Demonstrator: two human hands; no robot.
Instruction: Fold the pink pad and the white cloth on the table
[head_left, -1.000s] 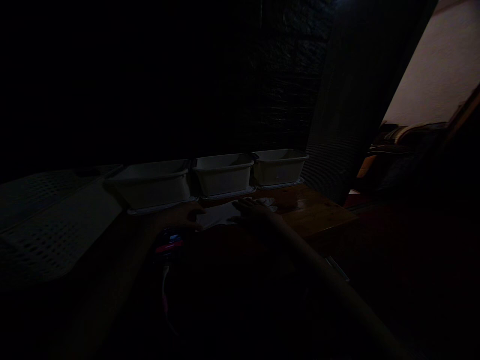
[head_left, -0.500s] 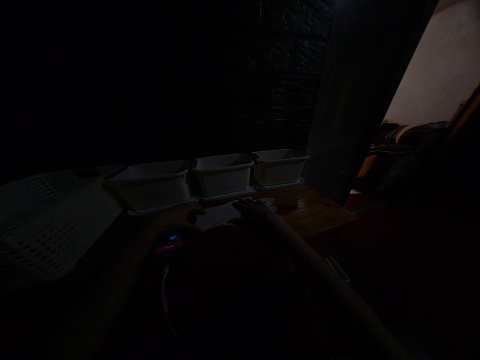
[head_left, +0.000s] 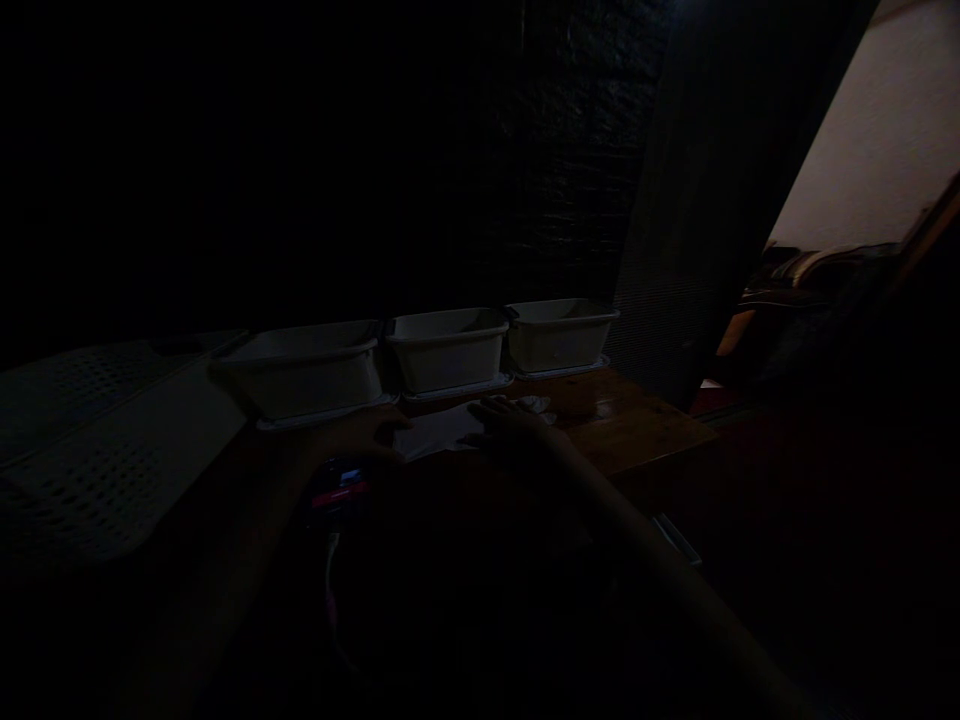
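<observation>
The scene is very dark. A pale, flat piece of cloth or paper (head_left: 437,431) lies on the wooden table (head_left: 637,425); its exact kind I cannot make out. At its left end rests my left hand (head_left: 366,434), fingers apart. My right hand (head_left: 514,425) lies over its right end with the fingers spread out. Beyond my right fingertips shows a crumpled whitish part (head_left: 536,405). Just below my left hand is a dark device with a small lit screen (head_left: 349,478) and a red stripe, and a pale cable (head_left: 330,570) runs from it toward me.
Three light plastic bins stand along the back: a left bin (head_left: 315,385), a middle bin (head_left: 450,362) and a right bin (head_left: 564,345), on pale trays. A white perforated basket (head_left: 187,430) is at the left. An armchair (head_left: 795,290) shows through the opening at right.
Almost nothing differs. Both hands keep their places on the pale sheet, and the view has shifted only very slightly.
</observation>
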